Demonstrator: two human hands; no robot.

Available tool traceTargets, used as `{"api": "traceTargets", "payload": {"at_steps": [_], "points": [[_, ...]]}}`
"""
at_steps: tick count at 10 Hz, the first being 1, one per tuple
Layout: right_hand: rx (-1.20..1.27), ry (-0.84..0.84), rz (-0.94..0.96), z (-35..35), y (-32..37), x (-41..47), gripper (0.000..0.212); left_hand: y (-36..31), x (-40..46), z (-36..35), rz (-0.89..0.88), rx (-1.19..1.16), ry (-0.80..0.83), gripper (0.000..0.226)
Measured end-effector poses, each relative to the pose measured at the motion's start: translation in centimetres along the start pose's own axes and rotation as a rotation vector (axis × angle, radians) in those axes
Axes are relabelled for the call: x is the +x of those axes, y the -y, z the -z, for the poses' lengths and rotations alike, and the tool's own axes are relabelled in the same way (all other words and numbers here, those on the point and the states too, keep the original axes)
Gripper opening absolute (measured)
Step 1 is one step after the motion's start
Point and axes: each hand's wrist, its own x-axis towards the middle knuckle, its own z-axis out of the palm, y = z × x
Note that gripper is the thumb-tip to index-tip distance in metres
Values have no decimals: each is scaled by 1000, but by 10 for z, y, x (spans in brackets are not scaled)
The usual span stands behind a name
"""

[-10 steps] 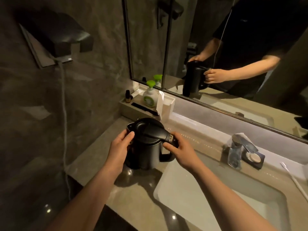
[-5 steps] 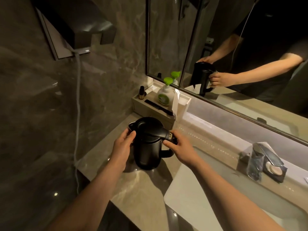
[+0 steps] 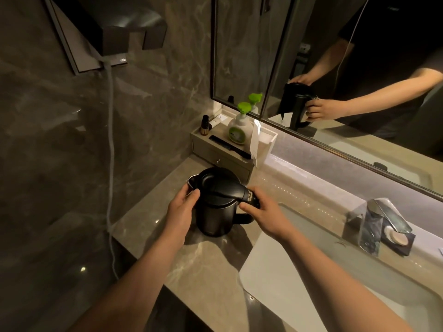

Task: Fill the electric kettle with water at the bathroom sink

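- Marble-look counter [image 3: 206,264] runs along a dark stone wall, with a white sink [image 3: 282,279] set into it at the right and a mirror [image 3: 239,56] above.
- Black electric kettle [image 3: 217,202] stands upright on the counter, just left of the sink — lid shut.
- Left hand [image 3: 181,207] presses its curled fingers against the kettle's side near the spout.
- Right hand [image 3: 266,212] wraps around the top of the handle.
- Chrome faucet [image 3: 376,224] sits well to the right; a green-topped soap bottle [image 3: 239,129] and comb [image 3: 229,147] rest in a tray [image 3: 215,152] behind the kettle.
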Motion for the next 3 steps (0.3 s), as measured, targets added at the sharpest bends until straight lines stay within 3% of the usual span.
{"api": "traceTargets", "payload": {"at_steps": [2, 3], "points": [[-69, 38, -46, 0, 8, -2, 32, -10, -3, -4, -22, -7, -11, 27], [-24, -128, -61, 14, 24, -8, 38, -9, -11, 0, 23, -41, -91, 33]]}}
